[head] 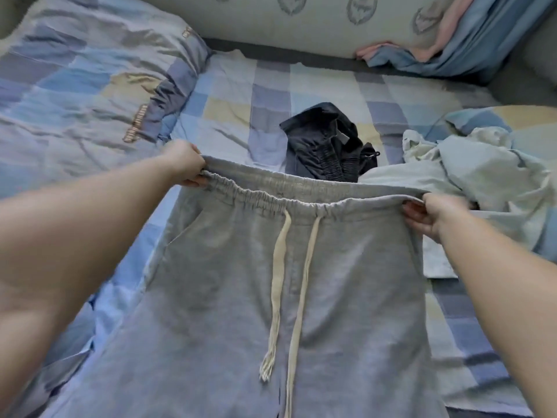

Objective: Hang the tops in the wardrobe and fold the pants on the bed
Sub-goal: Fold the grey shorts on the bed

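Head view: the left hand and right hand each pinch one end of the waistband of the grey pants, held up over the bed.
Risk: legs hanging out of view may twist, so the fold goes crooked; the drawstring could bunch inside.
Texture: soft jersey, gathered elastic, flat cotton cord with a frayed end.
Nearby: crumpled dark garment, pale top.

Both bare arms reaching forward from the lower corners, left hand and right hand pinching with curled fingers at mid-frame.
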